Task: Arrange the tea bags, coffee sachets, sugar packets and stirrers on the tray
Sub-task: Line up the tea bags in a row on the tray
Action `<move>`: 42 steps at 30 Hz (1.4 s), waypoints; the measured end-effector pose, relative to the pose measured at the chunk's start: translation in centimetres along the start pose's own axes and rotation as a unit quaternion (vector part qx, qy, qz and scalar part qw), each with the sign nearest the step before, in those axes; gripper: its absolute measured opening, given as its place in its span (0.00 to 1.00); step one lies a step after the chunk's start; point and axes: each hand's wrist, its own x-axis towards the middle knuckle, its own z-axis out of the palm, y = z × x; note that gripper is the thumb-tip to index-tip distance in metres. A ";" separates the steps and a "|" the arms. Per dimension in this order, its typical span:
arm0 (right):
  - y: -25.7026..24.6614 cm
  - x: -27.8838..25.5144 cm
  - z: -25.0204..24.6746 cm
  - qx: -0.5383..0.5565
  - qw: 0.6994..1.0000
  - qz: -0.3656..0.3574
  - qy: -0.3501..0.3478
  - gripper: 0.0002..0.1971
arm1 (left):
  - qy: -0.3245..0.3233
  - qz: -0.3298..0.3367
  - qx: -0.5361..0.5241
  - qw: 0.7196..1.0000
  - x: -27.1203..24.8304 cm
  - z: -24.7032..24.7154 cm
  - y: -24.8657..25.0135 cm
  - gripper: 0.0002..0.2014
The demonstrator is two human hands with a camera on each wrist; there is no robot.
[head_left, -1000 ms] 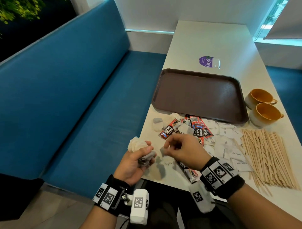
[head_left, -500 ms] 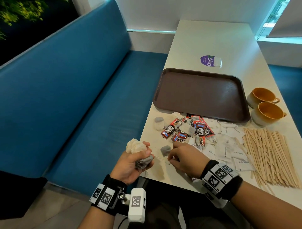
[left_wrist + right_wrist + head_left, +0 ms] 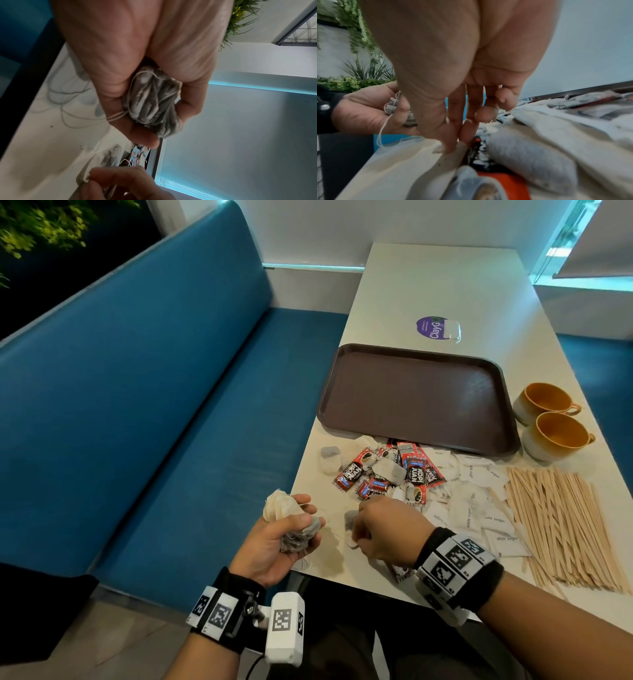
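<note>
beside left hand (image 3: 274, 539) clutching tea bags (image 3: 291, 522), right hand (image 3: 383, 529) pinches tag (image 3: 351, 543).

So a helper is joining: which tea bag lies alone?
Start at the brown tray, then its near left corner. Left of the red coffee sachets lies a tea bag, the only one apart, with no packets touching it.
</note>
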 end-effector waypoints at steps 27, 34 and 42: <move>-0.4 4.6 -3.4 0.364 0.914 0.107 0.142 0.03 | -0.043 -0.020 0.037 0.998 2.9 2.2 -1.0 0.27; 1.2 9.4 -3.8 0.063 0.987 0.101 0.107 0.14 | -0.030 -0.003 0.002 1.000 2.4 -0.3 0.0 0.23; 0.6 9.8 -2.9 0.045 0.987 0.108 0.114 0.11 | -0.004 0.010 -0.018 1.000 2.2 -0.3 0.7 0.11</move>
